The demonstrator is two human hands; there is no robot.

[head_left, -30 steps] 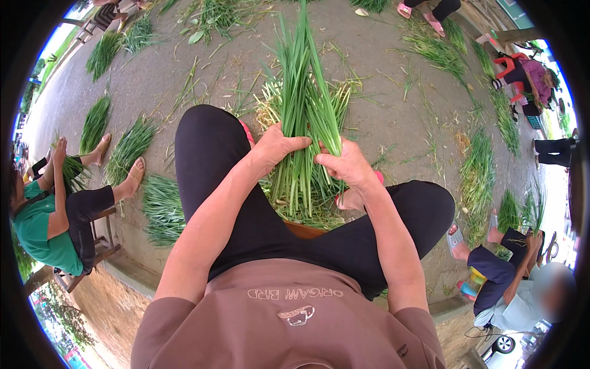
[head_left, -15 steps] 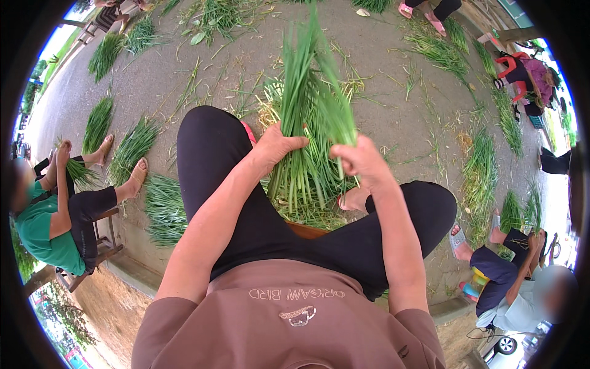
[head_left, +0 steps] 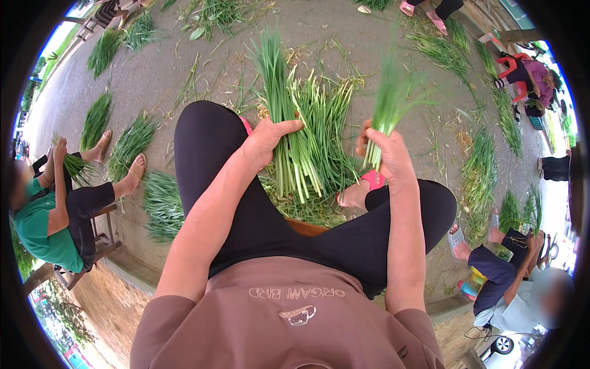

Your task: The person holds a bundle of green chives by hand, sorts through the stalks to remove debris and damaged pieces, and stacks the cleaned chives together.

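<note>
My left hand (head_left: 270,140) is closed around a thick bunch of long green chives (head_left: 272,80), its thumb lying across the stalks and the pale stem ends pointing toward me. To the right, apart from it, my right hand (head_left: 388,150) grips a smaller bunch of chives (head_left: 386,114). The leaf tips of that bunch are smeared by motion. Between and beyond my hands, a heap of loose chives (head_left: 322,120) lies on the ground in front of my knees, partly hidden by the left bunch.
Chive piles lie on the ground at left (head_left: 163,206) and right (head_left: 480,166). A person in green (head_left: 46,215) sits on a wooden bench at left, holding stalks; another person (head_left: 510,295) handles stalks at lower right. More people sit farther off. Scraps litter the pavement (head_left: 203,71).
My right hand has moved right, drawing its smaller bunch away from the left one. The left hand has shifted slightly, its bunch now tilted left, and the heap behind shows more.
</note>
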